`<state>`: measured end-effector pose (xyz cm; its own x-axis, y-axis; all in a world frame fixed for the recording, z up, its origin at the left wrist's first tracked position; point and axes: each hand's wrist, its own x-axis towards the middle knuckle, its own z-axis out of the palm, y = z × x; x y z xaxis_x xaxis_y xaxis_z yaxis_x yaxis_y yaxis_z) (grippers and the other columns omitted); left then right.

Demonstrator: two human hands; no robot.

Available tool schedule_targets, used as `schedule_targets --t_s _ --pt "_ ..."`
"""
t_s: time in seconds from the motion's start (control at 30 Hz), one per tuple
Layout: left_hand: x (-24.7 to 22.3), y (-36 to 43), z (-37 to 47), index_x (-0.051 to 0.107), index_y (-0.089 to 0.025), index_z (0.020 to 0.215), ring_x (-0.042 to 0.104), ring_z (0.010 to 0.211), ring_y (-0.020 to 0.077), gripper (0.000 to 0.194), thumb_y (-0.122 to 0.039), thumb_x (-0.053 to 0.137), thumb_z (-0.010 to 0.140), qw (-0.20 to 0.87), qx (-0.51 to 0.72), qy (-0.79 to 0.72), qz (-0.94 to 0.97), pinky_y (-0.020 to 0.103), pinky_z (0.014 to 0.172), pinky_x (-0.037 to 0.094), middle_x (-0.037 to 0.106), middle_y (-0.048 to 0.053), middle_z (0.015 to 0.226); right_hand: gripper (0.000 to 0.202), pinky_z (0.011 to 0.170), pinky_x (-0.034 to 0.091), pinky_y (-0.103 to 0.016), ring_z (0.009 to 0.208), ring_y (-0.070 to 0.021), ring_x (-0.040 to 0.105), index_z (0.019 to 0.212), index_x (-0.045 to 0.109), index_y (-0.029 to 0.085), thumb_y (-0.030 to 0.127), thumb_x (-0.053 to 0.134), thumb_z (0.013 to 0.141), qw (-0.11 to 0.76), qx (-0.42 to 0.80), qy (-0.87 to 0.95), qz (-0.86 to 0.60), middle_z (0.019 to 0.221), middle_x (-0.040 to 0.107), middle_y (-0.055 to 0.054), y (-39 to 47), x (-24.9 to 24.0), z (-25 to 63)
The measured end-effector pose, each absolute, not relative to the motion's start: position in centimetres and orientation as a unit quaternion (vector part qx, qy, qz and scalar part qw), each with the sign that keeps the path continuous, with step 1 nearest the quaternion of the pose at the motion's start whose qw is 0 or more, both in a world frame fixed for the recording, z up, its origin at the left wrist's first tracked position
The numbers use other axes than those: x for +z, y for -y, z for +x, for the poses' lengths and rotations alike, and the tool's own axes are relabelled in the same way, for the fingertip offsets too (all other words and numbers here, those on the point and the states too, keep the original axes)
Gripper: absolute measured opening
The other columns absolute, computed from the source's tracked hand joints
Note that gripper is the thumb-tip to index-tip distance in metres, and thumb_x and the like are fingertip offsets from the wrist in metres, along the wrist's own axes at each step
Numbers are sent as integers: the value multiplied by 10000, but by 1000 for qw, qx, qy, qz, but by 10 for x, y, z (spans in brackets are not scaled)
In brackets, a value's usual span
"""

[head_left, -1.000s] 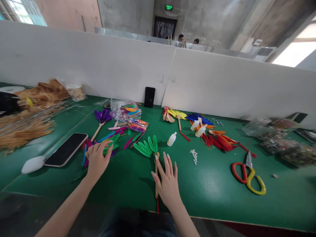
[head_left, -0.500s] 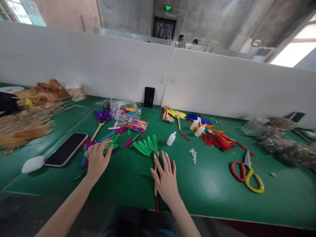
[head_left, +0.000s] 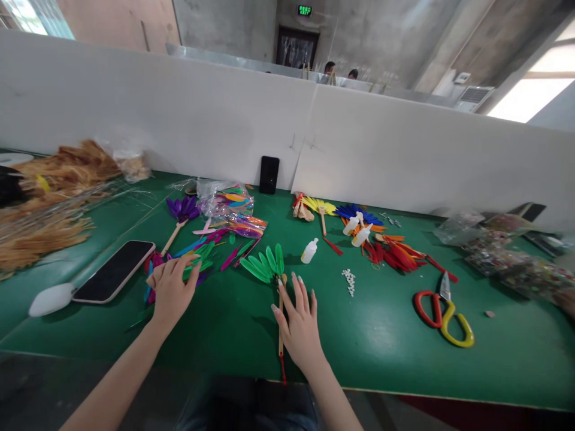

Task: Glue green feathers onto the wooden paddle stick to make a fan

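A feather fan with green feathers (head_left: 265,264) lies in front of me, its wooden handle (head_left: 281,326) pointing my way and ending in a red tassel (head_left: 283,370). My right hand (head_left: 300,323) rests on the table against that handle, fingers spread, index fingertip at the handle's top. To the left, my left hand (head_left: 173,290) lies over a pile of loose feathers (head_left: 204,254) in green, blue and magenta. Its fingers are bent but apart, and nothing shows held in them. A white glue bottle (head_left: 309,251) stands just beyond the fan.
White beads (head_left: 348,281) and red-and-yellow scissors (head_left: 444,311) lie right. Farther back are purple (head_left: 183,209), yellow (head_left: 320,206) and blue (head_left: 357,213) fans. A phone (head_left: 114,271) lies left; another phone (head_left: 269,175) leans on the white partition (head_left: 202,120). Something skin-toned, perhaps a hand, shows at the right edge.
The whole view has shifted slightly left. Both hands keep nearly the same pose over the feathers and the fan. Something skin-toned has appeared at the right edge.
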<state>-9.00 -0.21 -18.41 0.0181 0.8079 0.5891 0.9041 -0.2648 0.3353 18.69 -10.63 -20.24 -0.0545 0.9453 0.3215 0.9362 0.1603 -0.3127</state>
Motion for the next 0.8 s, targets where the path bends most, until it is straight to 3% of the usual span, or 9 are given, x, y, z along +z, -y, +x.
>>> schedule_targets --t_s 0.33,0.47,0.53,0.63,0.7,0.8 --pt "-185 1 -92 601 -214 1023 572 860 235 282 -390 429 887 71 -349 616 -702 368 818 416 599 73 901 500 1059 242 -601 1391 -293 193 1444 259 295 345 350 954 293 63 701 -647 1523 226 -77 109 -197 188" --pt "-186 1 -92 606 -210 1014 574 867 237 270 -378 441 881 79 -359 610 -702 379 840 408 603 72 893 496 1029 353 -535 1359 -287 275 1418 310 244 319 401 936 379 98 657 -645 1474 303 -124 110 -196 191" --pt "-186 1 -91 607 -209 1006 577 862 234 264 -374 441 883 84 -365 605 -703 378 844 407 605 70 886 429 989 422 -469 1273 -265 408 1330 422 206 311 455 915 436 106 625 -639 1366 430 -147 111 -196 193" --pt "-185 1 -91 608 -204 1003 578 849 229 269 -376 435 889 89 -367 600 -705 362 825 414 603 69 871 183 870 499 -395 1010 -222 582 1029 587 192 287 510 894 493 104 593 -628 1043 611 -112 114 -197 195" --pt "-184 2 -90 609 -200 1009 576 845 229 277 -377 431 892 95 -367 598 -706 354 810 418 600 71 865 123 764 521 -352 845 -197 609 858 600 196 272 511 897 506 102 587 -624 856 627 -71 116 -197 195" --pt "-183 3 -90 611 -203 1010 575 846 228 270 -372 435 892 101 -370 602 -701 357 820 414 603 67 866 156 696 517 -314 759 -175 605 793 598 198 261 506 902 515 106 584 -619 782 622 -47 119 -195 195"
